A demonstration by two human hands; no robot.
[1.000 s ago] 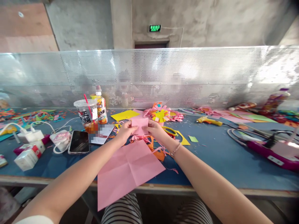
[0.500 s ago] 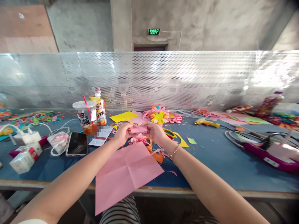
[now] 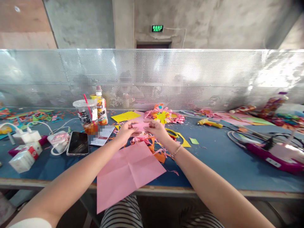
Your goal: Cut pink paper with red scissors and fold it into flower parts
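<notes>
Blue cloth covers the table (image 3: 213, 158), and nearest the edge lies a big creased pink sheet (image 3: 129, 172), partly hanging over it. Just beyond, above paper scraps (image 3: 152, 147), the left hand (image 3: 124, 132) and right hand (image 3: 158, 130) pinch a small folded pink paper (image 3: 140, 126) by its two ends between thumbs and fingertips. It looks light, thin and easy to crumple, so the ends seem the best grip; farther back stand a paper flower (image 3: 162, 115) and the mesh screen (image 3: 213, 76).

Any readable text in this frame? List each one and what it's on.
"EXIT": green sign above the doorway; the line of characters over it is too small to read.
"SO": partial letters on the orange bottle; the rest of its label is unreadable.
Plastic cup: large dark characters, too blurred to read.
White card: blurred out.
White box: print too small to read.
</notes>
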